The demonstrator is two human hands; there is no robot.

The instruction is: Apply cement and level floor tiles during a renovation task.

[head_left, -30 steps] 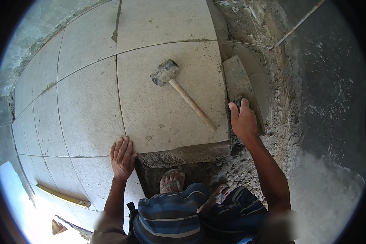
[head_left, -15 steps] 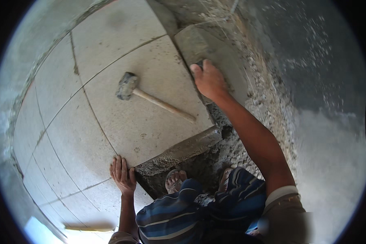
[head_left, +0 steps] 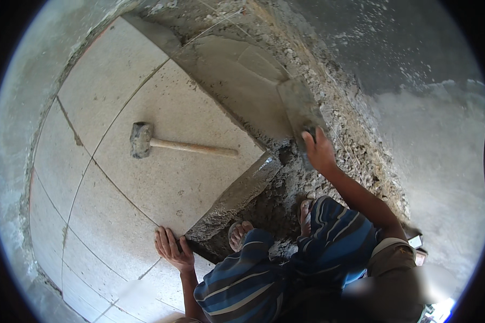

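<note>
The hands are well apart: the right hand point(head_left: 319, 151) is closed round the mostly hidden handle of a rectangular plastering trowel point(head_left: 299, 105), whose blade lies across the rubble-side margin of the smoothed mortar bed point(head_left: 237, 89), while the left hand point(head_left: 175, 250) rests, fingers extended and gripping nothing, on the floor tiles point(head_left: 102, 199) beside the broken mortar edge point(head_left: 242, 185). With the blade so near the rubble strip point(head_left: 345, 116), a sideways stroke could drag grit into the wet surface, and a tilted blade could gouge it. Weight through the left hand could rock or sink a tile corner if the mortar beneath is soft, though its firmness cannot be judged here. The left sandalled foot point(head_left: 240, 234) is near that ragged edge, so a shuffle might crumble it. Around the work, a rubber mallet point(head_left: 184, 145) lies on the large tile, its handle pointing toward the mortar, where a low right-arm sweep leftward could knock it; beyond the bed, a taut string point(head_left: 214, 27) crosses the far end and could catch the blade on a long reach
</note>
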